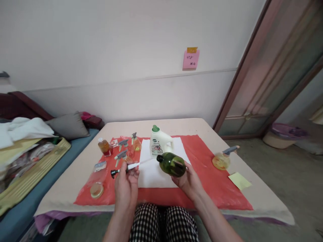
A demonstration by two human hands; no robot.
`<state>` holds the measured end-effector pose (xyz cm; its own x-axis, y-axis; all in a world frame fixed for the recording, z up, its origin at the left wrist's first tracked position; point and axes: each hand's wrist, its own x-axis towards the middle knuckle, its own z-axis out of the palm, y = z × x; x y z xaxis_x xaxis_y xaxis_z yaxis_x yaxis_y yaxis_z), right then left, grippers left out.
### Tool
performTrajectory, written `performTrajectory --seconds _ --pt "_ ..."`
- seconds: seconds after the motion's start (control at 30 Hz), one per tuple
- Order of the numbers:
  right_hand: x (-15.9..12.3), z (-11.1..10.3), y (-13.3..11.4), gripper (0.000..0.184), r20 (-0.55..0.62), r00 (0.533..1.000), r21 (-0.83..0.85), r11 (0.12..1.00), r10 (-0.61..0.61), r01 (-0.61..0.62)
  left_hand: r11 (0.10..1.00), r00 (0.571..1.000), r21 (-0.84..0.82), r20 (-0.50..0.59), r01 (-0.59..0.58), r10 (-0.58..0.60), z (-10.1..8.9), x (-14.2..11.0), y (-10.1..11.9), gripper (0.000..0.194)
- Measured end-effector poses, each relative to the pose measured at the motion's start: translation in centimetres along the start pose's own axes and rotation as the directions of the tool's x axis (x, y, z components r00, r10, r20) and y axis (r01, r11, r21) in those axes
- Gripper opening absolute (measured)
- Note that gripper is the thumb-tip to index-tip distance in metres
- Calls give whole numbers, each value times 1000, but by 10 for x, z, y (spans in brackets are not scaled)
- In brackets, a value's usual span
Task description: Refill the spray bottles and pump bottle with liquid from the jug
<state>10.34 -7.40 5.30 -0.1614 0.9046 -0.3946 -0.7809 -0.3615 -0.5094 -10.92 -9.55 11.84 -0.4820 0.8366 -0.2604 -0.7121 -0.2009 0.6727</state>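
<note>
My left hand (128,179) is closed around a pump dispenser top (130,166), its black head to the left and its white tube pointing right. In my right hand (190,181) lies a dark green bottle (173,164), tipped on its side with its neck toward the left. The tube's tip and the bottle's neck are apart. Just behind the bottle, a white jug with a green cap (157,143) stands on a white sheet (148,179). Left of it are several spray bottles (136,144) with grey trigger heads.
A red cloth (202,178) covers the table's middle. At left are an amber bottle with a white cap (104,147), a clear bag (99,171) and a round lid (97,190). A spray bottle (222,160) and a yellow paper (239,180) lie at right.
</note>
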Motion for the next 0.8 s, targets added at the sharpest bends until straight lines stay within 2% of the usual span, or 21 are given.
performTrajectory --seconds 0.17,0.43,0.63,0.8 --pt "-11 0 -2 26 35 998 -29 999 -42 43 996 995 77 87 -52 45 -3 -3 -1 22" --pt "-13 -3 4 30 53 995 -100 991 -79 84 987 994 151 95 -61 47 -11 -9 -10 28" --pt "-14 -7 3 37 58 981 -143 971 -185 192 988 993 119 69 -100 92 -13 -2 -6 28" --pt "-12 -12 3 40 52 978 -181 961 -202 208 985 990 158 134 -73 52 -15 -5 -7 32"
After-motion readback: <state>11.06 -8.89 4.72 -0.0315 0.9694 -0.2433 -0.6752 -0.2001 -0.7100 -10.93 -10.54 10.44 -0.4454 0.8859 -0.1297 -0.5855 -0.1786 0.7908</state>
